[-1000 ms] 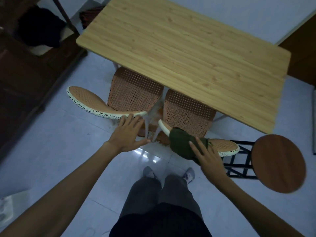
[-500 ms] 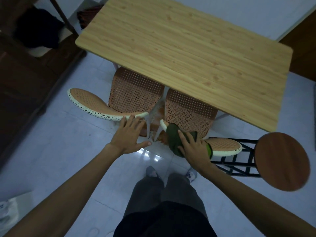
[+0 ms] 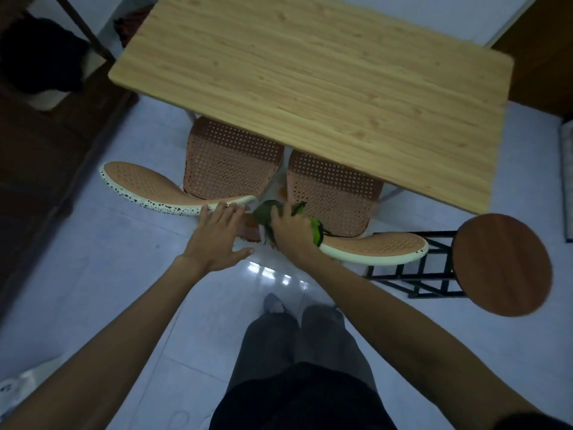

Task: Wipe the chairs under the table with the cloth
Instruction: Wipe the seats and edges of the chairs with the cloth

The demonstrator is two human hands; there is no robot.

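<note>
Two orange mesh chairs are tucked under a light wooden table (image 3: 310, 72). The left chair (image 3: 229, 162) has a curved backrest with a cream speckled rim. My left hand (image 3: 217, 237) lies flat with fingers spread on the right end of that rim. The right chair (image 3: 335, 193) has its backrest (image 3: 381, 246) running to the right. My right hand (image 3: 291, 231) presses a green cloth (image 3: 266, 212) onto the left end of that backrest. The cloth is partly hidden under my fingers.
A round brown stool (image 3: 502, 262) on a black metal frame (image 3: 412, 280) stands right of the chairs. Dark wooden furniture (image 3: 46, 119) lines the left side. My legs and feet (image 3: 297, 330) stand on the pale tiled floor behind the chairs.
My right hand slid the cloth leftward along the right chair's backrest to its left end. My left hand stayed resting on the left chair's rim.
</note>
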